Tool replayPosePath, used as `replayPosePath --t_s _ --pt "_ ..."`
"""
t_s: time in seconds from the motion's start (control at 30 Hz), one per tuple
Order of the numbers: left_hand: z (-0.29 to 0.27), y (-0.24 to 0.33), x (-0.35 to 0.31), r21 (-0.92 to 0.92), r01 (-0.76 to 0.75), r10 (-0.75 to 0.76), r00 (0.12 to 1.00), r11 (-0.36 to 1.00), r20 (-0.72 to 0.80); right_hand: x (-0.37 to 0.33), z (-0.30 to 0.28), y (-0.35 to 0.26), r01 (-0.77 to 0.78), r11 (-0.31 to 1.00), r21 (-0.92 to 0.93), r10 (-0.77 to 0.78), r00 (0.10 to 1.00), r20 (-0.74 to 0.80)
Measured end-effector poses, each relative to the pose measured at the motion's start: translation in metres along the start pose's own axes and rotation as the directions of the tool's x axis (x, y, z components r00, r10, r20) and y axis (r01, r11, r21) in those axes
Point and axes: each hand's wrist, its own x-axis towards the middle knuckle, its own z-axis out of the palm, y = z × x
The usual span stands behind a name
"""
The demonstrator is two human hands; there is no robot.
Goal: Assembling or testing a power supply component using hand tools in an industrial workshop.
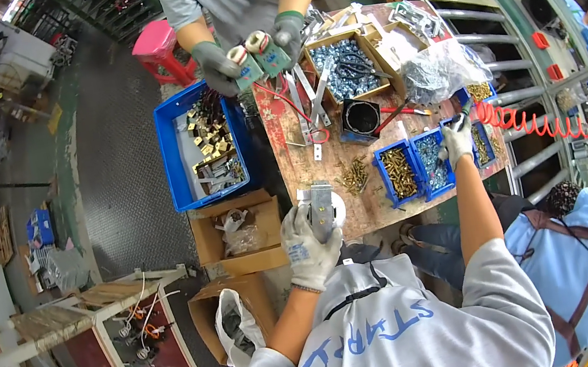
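My left hand (pixel 311 250), in a white work glove, is closed on a grey metal bracket (pixel 321 208) at the table's near edge. A round white part (pixel 339 209) shows behind the bracket. My right hand (pixel 457 142), also gloved, is stretched out over the blue bins at the right. Its fingers are closed round a slim dark air tool (pixel 463 113), which meets a red coiled hose (pixel 525 123). Beneath that hand are a blue bin of silvery screws (pixel 431 159) and, left of it, a bin of brass-coloured screws (pixel 399 172). Loose brass screws (pixel 353 176) lie on the tabletop.
Across the worn table (pixel 298 159), a co-worker's gloved hands (pixel 216 66) hold two green-labelled parts. Cardboard boxes of hardware (pixel 349 69) and a black square container (pixel 361 119) stand there. A blue crate (pixel 173 157) is at left; a person in blue (pixel 578 252) sits at right.
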Motion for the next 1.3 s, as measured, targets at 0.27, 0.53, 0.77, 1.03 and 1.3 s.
replayPosePath --t_s 0.27,0.53,0.77,1.03,1.3 --pt "0.029 0.010 0.001 0.074 0.112 -0.101 0.986 0.991 -0.135 0.034 0.026 -0.067 0.025 0.581 -0.813 -0.014 1.000 0.020" --pt "0.034 0.012 0.002 0.126 0.167 -0.149 0.979 0.978 -0.142 0.042 0.026 -0.077 0.099 0.389 -0.916 0.037 0.992 0.123" --pt "0.031 0.020 0.012 0.213 0.200 -0.179 0.977 0.956 -0.114 0.053 0.011 -0.052 0.141 0.487 -0.862 -0.033 0.989 0.143" --pt "0.038 0.014 0.010 0.155 0.182 -0.161 0.977 0.971 -0.138 -0.047 0.025 -0.047 0.604 0.783 -0.149 -0.614 0.789 -0.030" --pt "0.026 0.002 0.010 0.008 0.223 -0.223 0.975 0.975 -0.025 -0.179 0.073 -0.021 0.369 0.906 0.207 -0.421 0.742 0.522"
